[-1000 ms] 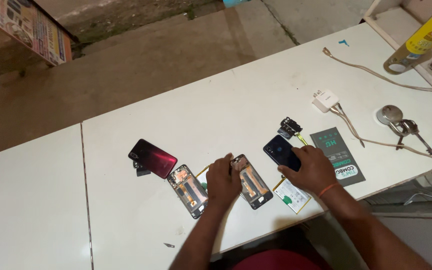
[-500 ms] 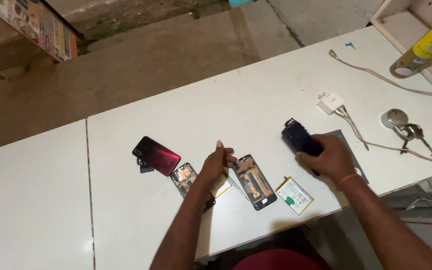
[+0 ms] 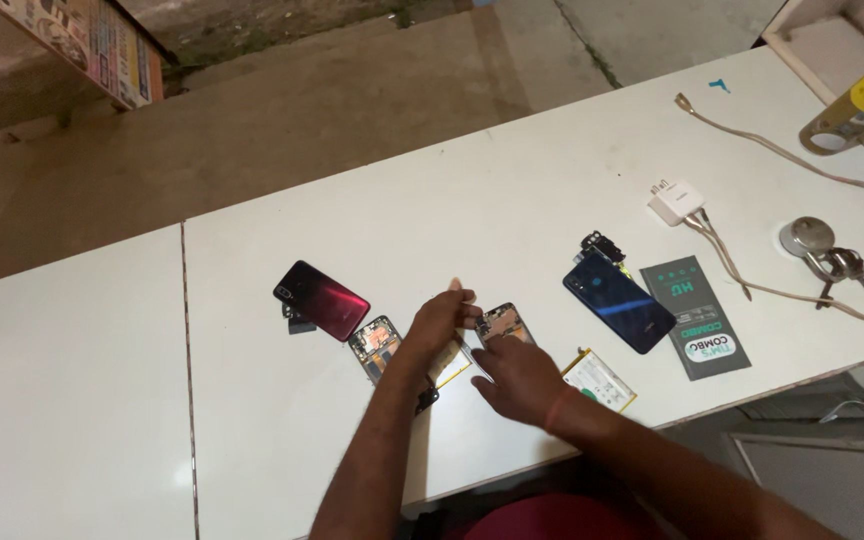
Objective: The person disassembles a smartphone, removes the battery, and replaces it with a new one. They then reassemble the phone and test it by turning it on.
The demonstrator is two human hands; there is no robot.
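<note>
A white table point(image 3: 552, 170) is being viewed from above, with two bare hands working near its front edge. The blue phone back cover point(image 3: 619, 300), gripped by the right hand half a second ago, is now lying released on the table beside a dark printed card point(image 3: 697, 315). The right hand point(image 3: 512, 378) is being brought back to the left, over an opened phone frame point(image 3: 502, 325), so attention is judged to be shifting from the cover to the exposed phone body. The frame is lying just under and beyond this hand's fingers; whether it is being gripped cannot be told. The left hand point(image 3: 440, 320) is being held curled, fingertips pinched beside the frame's top, touching or nearly so. A second opened frame point(image 3: 377, 345) and a red back cover point(image 3: 322, 300) are lying to its left.
</note>
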